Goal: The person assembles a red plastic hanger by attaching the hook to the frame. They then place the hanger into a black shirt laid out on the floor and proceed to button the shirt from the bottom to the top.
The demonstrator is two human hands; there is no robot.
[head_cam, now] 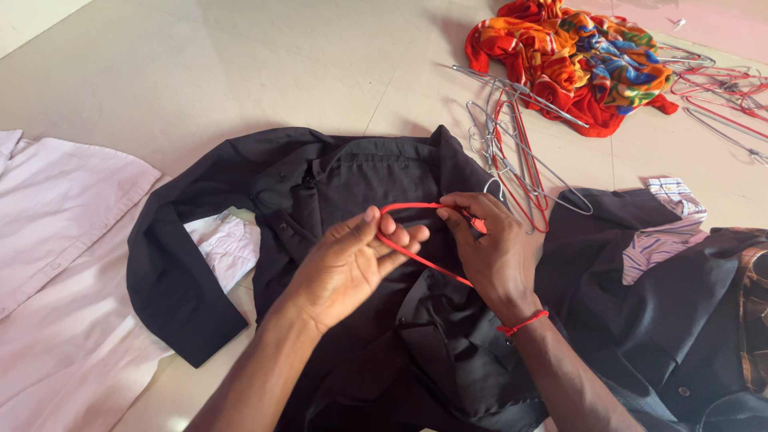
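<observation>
A black shirt (360, 184) lies spread on the pale floor, collar pointing away from me. Over its middle, both my hands hold a thin red wire hanger (416, 258). My left hand (352, 260) pinches the hanger's curved end between thumb and fingers. My right hand (488, 248), with a red thread around its wrist, grips the other side of the hanger near the shirt's right shoulder. Part of the hanger's wire runs down between my hands into the dark cloth.
A pale pink shirt (56, 240) lies at the left. A heap of red and silver wire hangers (520, 152) lies beyond the black shirt. A bright orange patterned cloth (584, 60) is bunched at the back. A dark garment with a striped shirt (664, 240) lies at the right.
</observation>
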